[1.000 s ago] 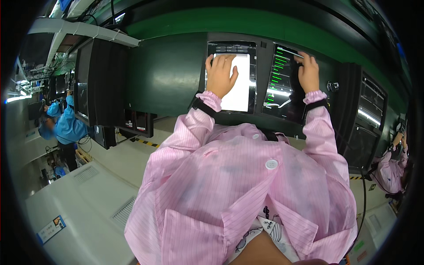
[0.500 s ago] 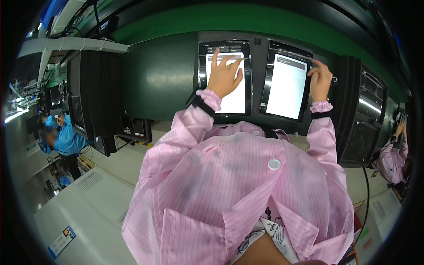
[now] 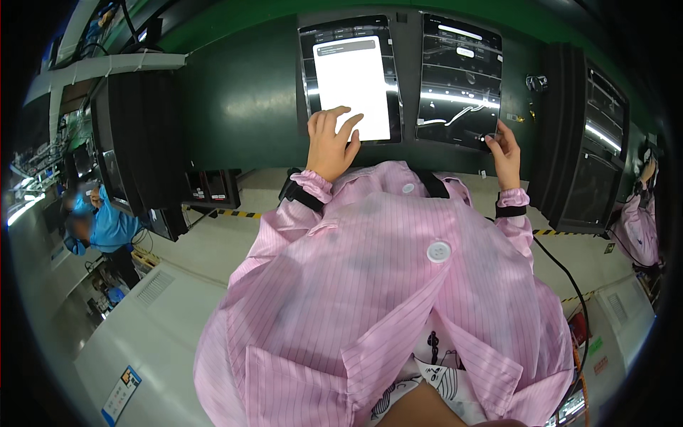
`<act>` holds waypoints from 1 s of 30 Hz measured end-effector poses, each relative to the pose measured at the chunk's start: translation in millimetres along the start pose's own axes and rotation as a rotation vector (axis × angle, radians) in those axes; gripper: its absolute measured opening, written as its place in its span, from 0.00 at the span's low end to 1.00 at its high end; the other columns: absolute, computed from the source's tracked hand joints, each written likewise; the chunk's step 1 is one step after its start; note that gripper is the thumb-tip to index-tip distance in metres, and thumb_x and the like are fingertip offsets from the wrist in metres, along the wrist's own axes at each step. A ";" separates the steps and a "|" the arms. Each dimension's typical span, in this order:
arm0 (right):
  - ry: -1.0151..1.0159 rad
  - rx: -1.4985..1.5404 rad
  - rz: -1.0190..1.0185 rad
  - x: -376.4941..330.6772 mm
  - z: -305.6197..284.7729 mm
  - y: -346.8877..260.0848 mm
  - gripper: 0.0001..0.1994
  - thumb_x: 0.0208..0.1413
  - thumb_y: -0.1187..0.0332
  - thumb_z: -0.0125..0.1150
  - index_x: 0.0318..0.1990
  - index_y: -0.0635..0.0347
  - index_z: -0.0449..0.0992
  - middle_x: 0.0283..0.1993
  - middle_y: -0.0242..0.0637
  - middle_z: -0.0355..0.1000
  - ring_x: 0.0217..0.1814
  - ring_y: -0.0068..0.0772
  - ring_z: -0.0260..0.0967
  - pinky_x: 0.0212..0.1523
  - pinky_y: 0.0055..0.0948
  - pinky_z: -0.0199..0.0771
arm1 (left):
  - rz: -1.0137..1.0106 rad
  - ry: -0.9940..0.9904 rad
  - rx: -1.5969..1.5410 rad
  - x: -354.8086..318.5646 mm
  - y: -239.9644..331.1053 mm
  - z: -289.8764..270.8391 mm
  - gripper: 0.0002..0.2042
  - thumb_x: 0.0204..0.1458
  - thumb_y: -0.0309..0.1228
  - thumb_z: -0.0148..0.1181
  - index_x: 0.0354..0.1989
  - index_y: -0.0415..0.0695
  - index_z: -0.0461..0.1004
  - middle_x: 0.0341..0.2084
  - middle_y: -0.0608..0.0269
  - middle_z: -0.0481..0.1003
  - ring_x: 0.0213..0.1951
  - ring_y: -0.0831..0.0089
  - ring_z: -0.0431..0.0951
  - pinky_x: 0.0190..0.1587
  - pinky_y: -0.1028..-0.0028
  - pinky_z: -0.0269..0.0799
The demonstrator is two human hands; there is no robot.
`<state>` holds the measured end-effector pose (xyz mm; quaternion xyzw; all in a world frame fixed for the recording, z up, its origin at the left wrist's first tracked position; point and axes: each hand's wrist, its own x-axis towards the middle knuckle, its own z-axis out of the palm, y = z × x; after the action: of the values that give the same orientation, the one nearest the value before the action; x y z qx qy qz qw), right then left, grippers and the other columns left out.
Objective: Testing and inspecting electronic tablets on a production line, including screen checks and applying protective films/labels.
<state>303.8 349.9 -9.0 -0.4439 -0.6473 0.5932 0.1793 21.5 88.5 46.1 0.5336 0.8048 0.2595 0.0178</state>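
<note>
Two tablets stand upright side by side against a dark green panel. The left tablet [image 3: 352, 82] shows a bright white screen; my left hand [image 3: 331, 146] rests at its lower edge with fingers spread, fingertips touching the glass. The right tablet [image 3: 459, 82] is dark with pale lines; my right hand [image 3: 506, 153] pinches its lower right corner. Both arms are in pink striped sleeves with black wrist straps.
Black boxy units [image 3: 139, 142] stand left of the tablets and another black unit [image 3: 587, 142] at the right. A person in blue [image 3: 107, 228] works at far left, a person in pink [image 3: 637, 220] at far right. A black cable [image 3: 569, 277] runs down at right.
Both hands have come lower in the picture. The right tablet's screen went from white to dark with lines. My left hand slid to the left tablet's bottom edge.
</note>
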 end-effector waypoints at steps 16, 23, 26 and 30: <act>0.040 0.033 -0.040 -0.8 0.0 13.3 0.23 0.53 0.73 0.64 0.58 0.66 0.69 0.36 0.25 0.66 0.35 0.14 0.61 0.38 0.15 0.62 | 0.086 0.154 0.150 104.7 -28.4 12.4 0.25 0.53 0.34 0.52 0.61 0.47 0.64 0.58 0.58 0.67 0.65 0.55 0.56 0.67 0.49 0.40; 0.054 0.049 -0.046 -1.5 4.3 7.7 0.23 0.54 0.72 0.65 0.57 0.66 0.69 0.36 0.26 0.69 0.35 0.14 0.63 0.39 0.17 0.64 | 0.147 0.002 0.135 94.0 -21.9 16.8 0.18 0.54 0.31 0.50 0.55 0.46 0.70 0.40 0.64 0.79 0.54 0.65 0.70 0.67 0.49 0.40; 0.065 0.049 -0.026 -1.5 5.6 7.2 0.23 0.54 0.71 0.65 0.57 0.66 0.69 0.36 0.25 0.69 0.36 0.15 0.63 0.40 0.16 0.63 | 0.112 0.046 -0.058 45.3 0.0 1.3 0.16 0.48 0.27 0.55 0.47 0.47 0.74 0.34 0.64 0.73 0.45 0.67 0.71 0.61 0.53 0.52; 0.070 0.001 -0.022 -1.6 4.8 7.7 0.23 0.53 0.73 0.64 0.57 0.66 0.69 0.37 0.26 0.69 0.37 0.15 0.63 0.40 0.16 0.63 | 0.092 -0.050 -0.052 3.6 12.0 -7.2 0.15 0.47 0.26 0.56 0.46 0.48 0.75 0.38 0.61 0.70 0.44 0.64 0.70 0.59 0.54 0.54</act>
<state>303.8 344.9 -16.8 -0.4573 -0.6450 0.5757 0.2085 28.0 92.3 58.5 0.5755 0.7718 0.2674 0.0400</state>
